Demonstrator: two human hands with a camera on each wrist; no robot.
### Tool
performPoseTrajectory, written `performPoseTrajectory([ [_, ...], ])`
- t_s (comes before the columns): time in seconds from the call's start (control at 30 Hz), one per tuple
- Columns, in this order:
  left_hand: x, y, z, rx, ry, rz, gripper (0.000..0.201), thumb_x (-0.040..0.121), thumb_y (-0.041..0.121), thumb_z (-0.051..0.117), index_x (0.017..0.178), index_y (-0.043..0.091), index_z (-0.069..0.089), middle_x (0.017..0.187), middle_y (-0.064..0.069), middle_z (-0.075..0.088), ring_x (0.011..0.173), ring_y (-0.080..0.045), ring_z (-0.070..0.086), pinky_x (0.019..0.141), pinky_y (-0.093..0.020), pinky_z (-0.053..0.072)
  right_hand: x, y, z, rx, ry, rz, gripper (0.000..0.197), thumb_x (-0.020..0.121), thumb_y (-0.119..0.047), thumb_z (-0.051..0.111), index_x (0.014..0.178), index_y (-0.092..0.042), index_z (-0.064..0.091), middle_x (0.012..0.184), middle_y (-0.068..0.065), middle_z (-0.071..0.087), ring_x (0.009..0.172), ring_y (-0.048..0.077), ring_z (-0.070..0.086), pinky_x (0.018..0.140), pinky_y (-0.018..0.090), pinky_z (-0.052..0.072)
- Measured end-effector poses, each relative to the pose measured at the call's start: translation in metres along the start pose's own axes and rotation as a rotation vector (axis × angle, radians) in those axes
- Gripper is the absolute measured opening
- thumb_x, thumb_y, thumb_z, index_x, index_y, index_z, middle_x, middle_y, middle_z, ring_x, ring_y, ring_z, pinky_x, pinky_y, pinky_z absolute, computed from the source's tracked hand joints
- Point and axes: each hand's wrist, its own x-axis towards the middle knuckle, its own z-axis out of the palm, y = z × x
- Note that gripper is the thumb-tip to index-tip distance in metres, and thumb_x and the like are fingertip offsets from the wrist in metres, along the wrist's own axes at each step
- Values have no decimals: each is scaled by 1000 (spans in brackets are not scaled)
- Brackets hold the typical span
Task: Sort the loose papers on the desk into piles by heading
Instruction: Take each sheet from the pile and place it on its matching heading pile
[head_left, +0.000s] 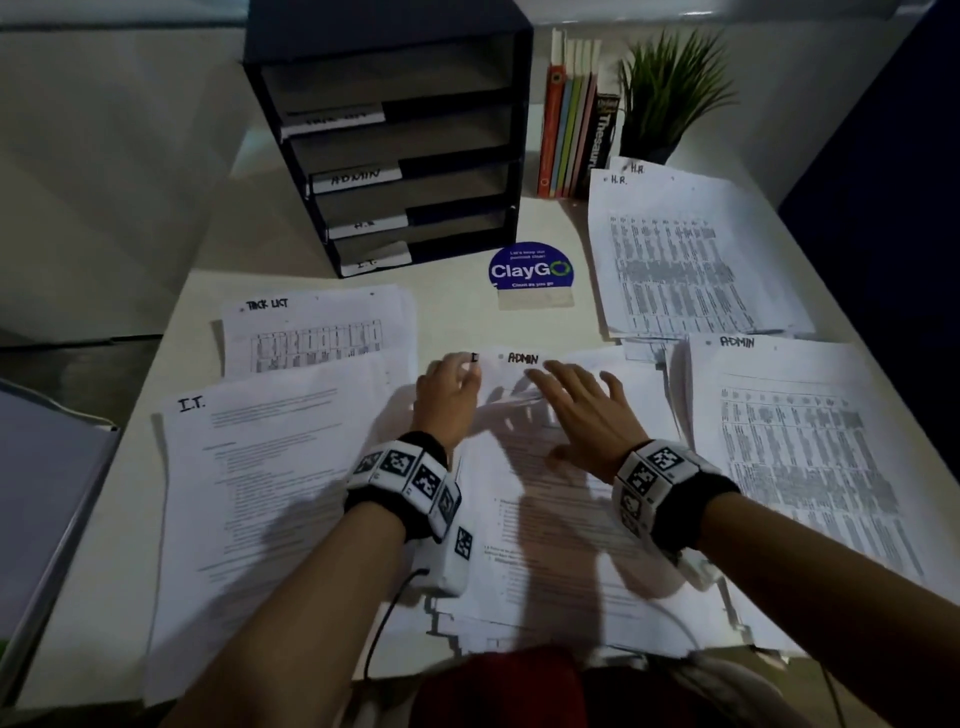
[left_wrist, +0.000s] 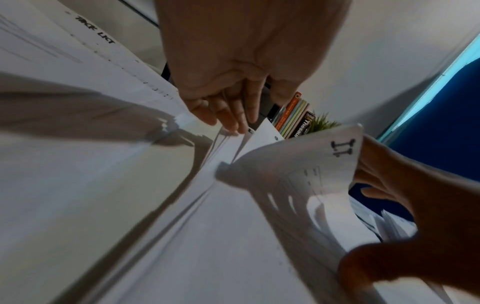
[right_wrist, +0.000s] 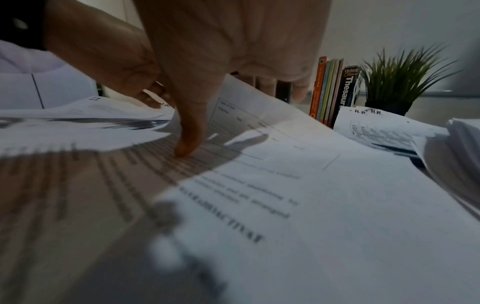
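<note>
Unsorted stack (head_left: 545, 561): at 6 o'clock, nearest the body, edges ragged; still to be sorted, judged from mixed headings.
Right hand (head_left: 587, 415): fingers spread and straight, flat on the top sheet; thumb tip pressing print in the right wrist view, probably to pin the stack.
Left hand (head_left: 449, 395): fingers curled, pinching sheet corners at the stack's far left; likely lifting to read headings.
Lifted sheet (left_wrist: 306, 174): curled up, headed "I.T."; an ADMIN heading (head_left: 523, 358) exposed beside it.
I.T. pile (head_left: 249, 493): one, at 9 o'clock.
ADMIN pile (head_left: 810, 457): one, at 3 o'clock.
TASK LIST pile (head_left: 317, 332): one, at 10 o'clock.
H.R. pile (head_left: 691, 260): one, at 1 o'clock; two H.R. headings visible.
Tray organiser (head_left: 400, 140): at 12 o'clock, four labelled shelves.
</note>
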Motion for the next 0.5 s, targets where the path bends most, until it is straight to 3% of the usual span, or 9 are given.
performPoseTrajectory([
  [0.1,16,1,8,19,-23,-49,41,91,14,51,131,5,45,130,-17,49,118,-29,48,101,-34,39,-3,1,5,14,-15,25,103,80,-38,67,147,-23,-9,156,1,-8,143,28,-3,113,49,10],
  [0.2,13,1,16,-36,-54,-58,47,93,17,50,137,13,36,131,-14,51,118,-28,51,101,-36,41,-2,2,6,51,-46,35,108,79,-38,67,146,-19,-15,155,3,-14,143,31,-5,114,49,9],
  [0.3,0,4,21,-131,-18,91,55,95,10,43,142,27,21,115,-13,55,105,-25,55,92,-38,46,0,5,6,77,-52,38,112,78,-39,68,145,-15,-18,155,5,-17,143,31,-5,114,48,8],
  [0.37,-1,4,22,-130,45,198,54,94,0,40,139,25,26,110,-10,55,100,-22,55,86,-34,46,3,6,5,96,-55,33,115,77,-40,70,144,-13,-19,154,5,-19,143,30,-5,114,47,7],
  [0.5,5,3,18,23,65,335,52,87,-14,35,119,27,39,114,-5,51,105,-19,51,87,-27,41,6,10,7,159,-30,-1,119,73,-39,74,145,-14,-18,154,5,-19,144,30,-4,115,44,6],
])
